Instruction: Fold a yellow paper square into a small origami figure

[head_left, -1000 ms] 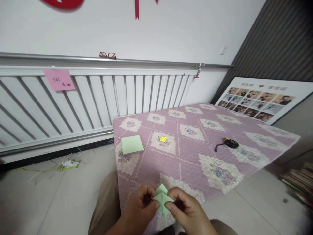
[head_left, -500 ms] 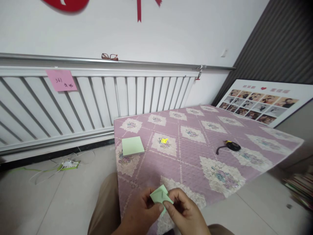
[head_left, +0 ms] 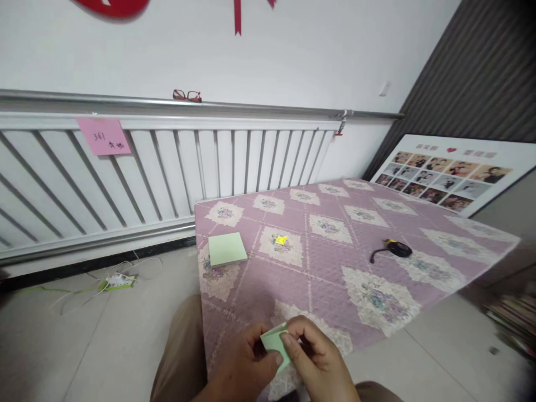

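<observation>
Between my two hands, low in the head view, is a folded piece of light green paper point(head_left: 275, 341), held over the near edge of the table. My left hand point(head_left: 247, 360) pinches its left side, thumb on top. My right hand point(head_left: 312, 352) grips the upper right corner with thumb and bent fingers. The fingers behind the paper are partly hidden. A pad of green sticky notes point(head_left: 227, 249) lies on the table's left side. To its right sits a small yellow folded paper shape point(head_left: 281, 240).
A purple floral cloth point(head_left: 318, 262) covers the table. A black tape measure point(head_left: 397, 248) lies at the right. Behind the table runs a white radiator point(head_left: 234, 159), with glasses point(head_left: 187, 96) on the pipe above. A photo board point(head_left: 444, 173) leans at the far right; a power strip point(head_left: 119, 281) is on the floor.
The green paper's upper flaps have been brought together, so it now looks like a flatter, narrower shape. My right thumb has moved up slightly onto its upper corner. Both hands keep their hold.
</observation>
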`<state>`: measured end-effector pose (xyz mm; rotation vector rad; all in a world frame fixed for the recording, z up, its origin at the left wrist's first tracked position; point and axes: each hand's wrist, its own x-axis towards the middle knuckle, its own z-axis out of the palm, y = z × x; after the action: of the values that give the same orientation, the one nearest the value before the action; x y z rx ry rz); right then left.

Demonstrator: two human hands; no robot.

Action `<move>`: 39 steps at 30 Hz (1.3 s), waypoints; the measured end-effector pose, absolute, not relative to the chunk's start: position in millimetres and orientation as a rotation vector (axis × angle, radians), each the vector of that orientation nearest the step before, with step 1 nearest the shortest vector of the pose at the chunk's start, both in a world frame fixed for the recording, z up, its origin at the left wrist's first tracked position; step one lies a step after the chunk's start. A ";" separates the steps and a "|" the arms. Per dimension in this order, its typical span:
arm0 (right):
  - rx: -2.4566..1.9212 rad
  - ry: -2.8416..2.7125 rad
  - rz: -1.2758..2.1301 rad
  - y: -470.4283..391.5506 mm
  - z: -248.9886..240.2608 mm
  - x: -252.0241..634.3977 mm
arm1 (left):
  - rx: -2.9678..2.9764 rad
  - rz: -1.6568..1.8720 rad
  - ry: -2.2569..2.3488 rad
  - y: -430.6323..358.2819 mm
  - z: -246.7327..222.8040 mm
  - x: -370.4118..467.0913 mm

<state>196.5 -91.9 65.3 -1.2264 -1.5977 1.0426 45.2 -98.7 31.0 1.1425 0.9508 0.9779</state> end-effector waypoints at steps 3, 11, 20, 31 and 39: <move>-1.257 -1.543 1.008 -91.3 62.4 197.0 | 1.079 0.976 0.816 -100.5 37.8 46.7; -1.255 -1.376 1.048 -91.3 59.3 194.2 | 1.025 0.883 0.942 -103.3 49.4 49.3; -1.236 -1.239 1.125 -90.3 62.4 190.9 | 1.005 0.893 0.982 -104.5 40.0 50.0; -1.247 -0.881 1.204 -89.7 57.8 186.4 | 1.238 0.926 1.150 -98.2 26.8 47.5; -1.189 -0.725 1.255 -89.2 50.1 183.2 | 1.354 0.942 1.228 -97.8 33.6 50.0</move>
<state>183.2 -89.2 50.1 -1.1889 -0.7247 1.2550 50.0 -97.8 33.6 1.3541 1.2277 0.9421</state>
